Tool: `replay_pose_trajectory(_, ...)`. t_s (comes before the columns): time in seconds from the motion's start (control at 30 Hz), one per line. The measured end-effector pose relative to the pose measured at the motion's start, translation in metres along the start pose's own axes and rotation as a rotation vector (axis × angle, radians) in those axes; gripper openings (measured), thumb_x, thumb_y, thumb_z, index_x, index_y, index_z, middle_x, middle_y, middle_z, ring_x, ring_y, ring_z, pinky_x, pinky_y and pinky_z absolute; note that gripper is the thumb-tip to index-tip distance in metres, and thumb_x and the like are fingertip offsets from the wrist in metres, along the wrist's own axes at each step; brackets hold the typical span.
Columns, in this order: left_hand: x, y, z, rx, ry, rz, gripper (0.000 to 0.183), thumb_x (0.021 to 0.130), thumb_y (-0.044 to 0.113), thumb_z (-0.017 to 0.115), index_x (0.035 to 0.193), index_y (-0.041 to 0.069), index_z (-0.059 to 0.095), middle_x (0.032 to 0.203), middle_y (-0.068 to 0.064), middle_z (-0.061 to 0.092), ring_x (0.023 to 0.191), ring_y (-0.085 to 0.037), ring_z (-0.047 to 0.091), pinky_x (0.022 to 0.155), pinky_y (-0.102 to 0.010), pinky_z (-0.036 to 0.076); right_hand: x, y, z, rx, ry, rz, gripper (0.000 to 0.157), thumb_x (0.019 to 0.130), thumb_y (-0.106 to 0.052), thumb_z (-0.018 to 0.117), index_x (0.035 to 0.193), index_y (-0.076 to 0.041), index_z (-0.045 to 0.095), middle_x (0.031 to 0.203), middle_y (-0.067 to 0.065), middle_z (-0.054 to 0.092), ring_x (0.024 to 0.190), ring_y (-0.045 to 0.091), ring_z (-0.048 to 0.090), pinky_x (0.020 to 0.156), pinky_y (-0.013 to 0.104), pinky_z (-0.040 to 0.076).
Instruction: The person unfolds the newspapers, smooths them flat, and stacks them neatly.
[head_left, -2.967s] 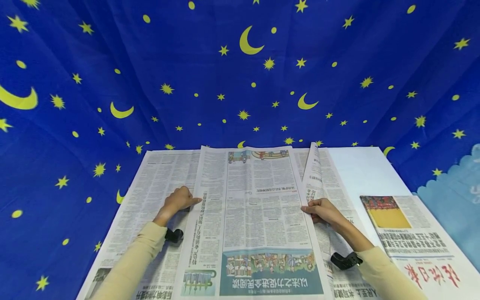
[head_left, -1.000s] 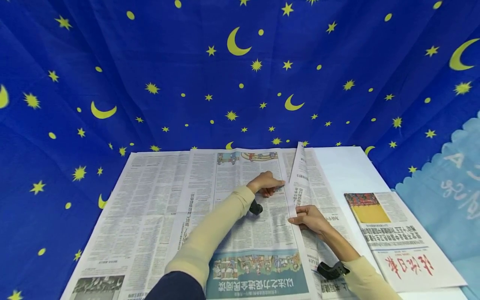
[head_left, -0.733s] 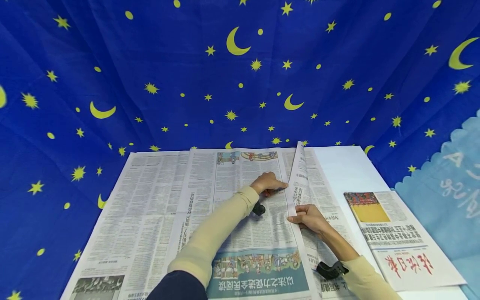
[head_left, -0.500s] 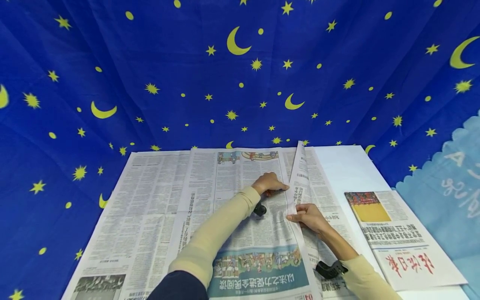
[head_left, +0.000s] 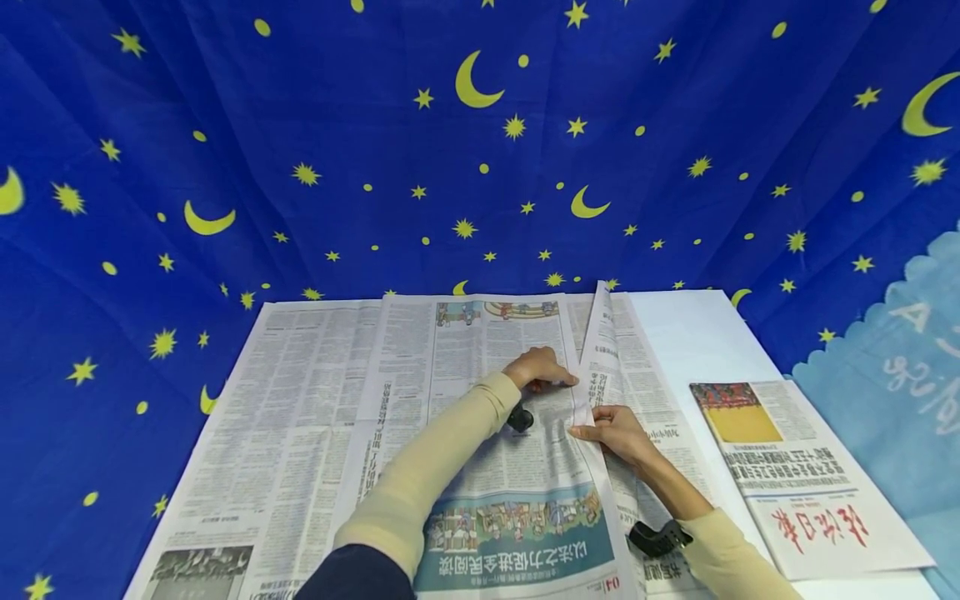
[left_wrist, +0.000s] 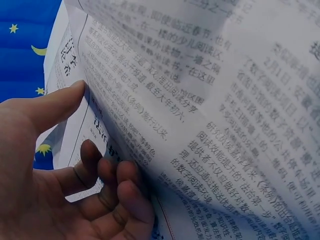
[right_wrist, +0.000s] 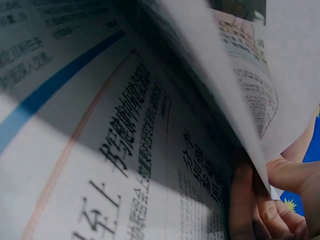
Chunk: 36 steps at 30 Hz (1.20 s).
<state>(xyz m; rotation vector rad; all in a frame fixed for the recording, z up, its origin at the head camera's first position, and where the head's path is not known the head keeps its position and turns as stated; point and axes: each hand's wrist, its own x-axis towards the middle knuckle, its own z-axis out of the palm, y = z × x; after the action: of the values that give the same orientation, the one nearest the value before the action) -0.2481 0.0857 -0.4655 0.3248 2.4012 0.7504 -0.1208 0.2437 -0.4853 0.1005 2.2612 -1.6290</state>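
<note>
A large newspaper sheet (head_left: pixel 517 467) lies spread over other newspaper pages (head_left: pixel 292 417), its right edge raised. In the head view my left arm reaches across it, and my left hand (head_left: pixel 538 368) touches that right edge. Its thumb tip meets the edge in the left wrist view, with the other fingers loosely bent beside it. Lower along the same edge, my right hand (head_left: pixel 621 435) pinches the sheet, thumb on top and fingers beneath. The paper buckles slightly to the left of this pinch. Through the right wrist view, the lifted sheet (right_wrist: pixel 225 75) stands over a printed page (right_wrist: pixel 100 150).
A folded newspaper (head_left: pixel 810 483) with a red title lies at the right on the white tabletop (head_left: pixel 675 329). Behind hangs a blue curtain (head_left: pixel 375 125) with yellow moons and stars. A narrow paper flap (head_left: pixel 600 333) stands up near the far edge.
My left hand has crossed from the sheet's left edge to its right edge. Lately my right hand has shifted slightly left, the paper buckling there and a red page number showing at the bottom.
</note>
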Motion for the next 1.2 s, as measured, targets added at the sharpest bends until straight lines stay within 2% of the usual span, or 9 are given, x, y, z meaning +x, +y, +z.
replay_pose_trajectory(0.23, -0.004, -0.002, -0.001, -0.03, 0.011, 0.005, 0.052, 0.088, 0.036, 0.072, 0.053, 0.016, 0.038, 0.046, 0.002, 0.033, 0.044, -0.014, 0.038, 0.045, -0.026, 0.036, 0.001, 0.006, 0.001, -0.002, 0.038, -0.008, 0.038, 0.085, -0.02, 0.077, 0.105, 0.011, 0.065, 0.074, 0.007, 0.072, 0.064, 0.016, 0.067, 0.061, 0.029, 0.054)
replay_pose_trajectory(0.37, -0.003, -0.003, 0.0, -0.008, 0.0, 0.027, 0.048, 0.089, 0.033, 0.07, 0.054, 0.015, 0.042, 0.046, 0.001, 0.036, 0.043, -0.014, 0.04, 0.045, -0.027, 0.037, 0.001, 0.009, 0.0, -0.003, 0.043, -0.012, 0.037, 0.084, -0.019, 0.078, 0.102, 0.01, 0.066, 0.073, 0.006, 0.071, 0.064, 0.017, 0.067, 0.061, 0.03, 0.054)
replay_pose_trajectory(0.5, -0.002, -0.002, -0.002, -0.003, -0.005, 0.05, 0.05, 0.091, 0.036, 0.068, 0.053, 0.015, 0.043, 0.047, 0.0, 0.039, 0.042, -0.013, 0.039, 0.043, -0.026, 0.036, 0.002, 0.008, -0.001, -0.003, 0.044, -0.016, 0.038, 0.084, -0.019, 0.078, 0.104, 0.01, 0.065, 0.074, 0.007, 0.072, 0.064, 0.017, 0.067, 0.062, 0.031, 0.054)
replay_pose_trajectory(0.67, -0.006, 0.003, -0.003, 0.013, 0.014, 0.028, 0.052, 0.092, 0.047, 0.063, 0.056, 0.014, 0.045, 0.049, -0.001, 0.038, 0.043, -0.013, 0.037, 0.042, -0.026, 0.033, 0.003, 0.008, 0.001, -0.003, 0.037, -0.029, 0.041, 0.084, -0.02, 0.078, 0.107, 0.011, 0.064, 0.075, 0.009, 0.073, 0.064, 0.017, 0.068, 0.062, 0.031, 0.055)
replay_pose_trajectory(0.8, -0.012, 0.011, 0.0, 0.157, 0.086, -0.001, 0.05, 0.089, 0.06, 0.06, 0.078, 0.011, 0.063, 0.066, -0.003, 0.055, 0.055, -0.014, 0.047, 0.054, -0.027, 0.039, 0.003, 0.008, 0.001, 0.012, 0.041, -0.021, 0.042, 0.084, -0.018, 0.078, 0.109, 0.012, 0.063, 0.077, 0.01, 0.073, 0.064, 0.017, 0.068, 0.061, 0.031, 0.055)
replay_pose_trajectory(0.87, -0.014, 0.015, 0.002, 0.236, 0.128, -0.022, 0.055, 0.086, 0.064, 0.059, 0.097, 0.011, 0.069, 0.085, -0.004, 0.065, 0.07, -0.016, 0.056, 0.066, -0.03, 0.045, 0.003, 0.008, 0.002, 0.011, 0.047, -0.016, 0.041, 0.083, -0.018, 0.078, 0.109, 0.012, 0.064, 0.076, 0.009, 0.073, 0.063, 0.017, 0.068, 0.06, 0.03, 0.055)
replay_pose_trajectory(0.97, -0.016, 0.019, 0.006, 0.304, 0.159, -0.045, 0.062, 0.086, 0.065, 0.058, 0.119, 0.014, 0.067, 0.111, -0.005, 0.068, 0.095, -0.02, 0.063, 0.086, -0.036, 0.047, 0.004, 0.007, 0.003, -0.017, 0.068, -0.009, 0.04, 0.082, -0.019, 0.08, 0.105, 0.01, 0.065, 0.072, 0.007, 0.072, 0.061, 0.015, 0.067, 0.059, 0.029, 0.054)
replay_pose_trajectory(1.07, -0.015, 0.02, 0.009, 0.312, 0.151, -0.045, 0.06, 0.087, 0.062, 0.057, 0.122, 0.014, 0.066, 0.116, -0.006, 0.067, 0.104, -0.023, 0.063, 0.092, -0.038, 0.046, 0.003, 0.007, 0.003, -0.031, 0.078, -0.002, 0.038, 0.081, -0.019, 0.08, 0.102, 0.009, 0.066, 0.069, 0.006, 0.071, 0.06, 0.015, 0.066, 0.058, 0.028, 0.053)
replay_pose_trajectory(1.2, -0.014, 0.019, 0.011, 0.294, 0.142, -0.029, 0.056, 0.089, 0.059, 0.057, 0.12, 0.014, 0.067, 0.113, -0.005, 0.068, 0.1, -0.022, 0.063, 0.091, -0.039, 0.046, 0.002, 0.006, 0.003, -0.029, 0.073, -0.004, 0.038, 0.081, -0.02, 0.08, 0.101, 0.009, 0.066, 0.071, 0.007, 0.071, 0.06, 0.016, 0.066, 0.059, 0.028, 0.053)
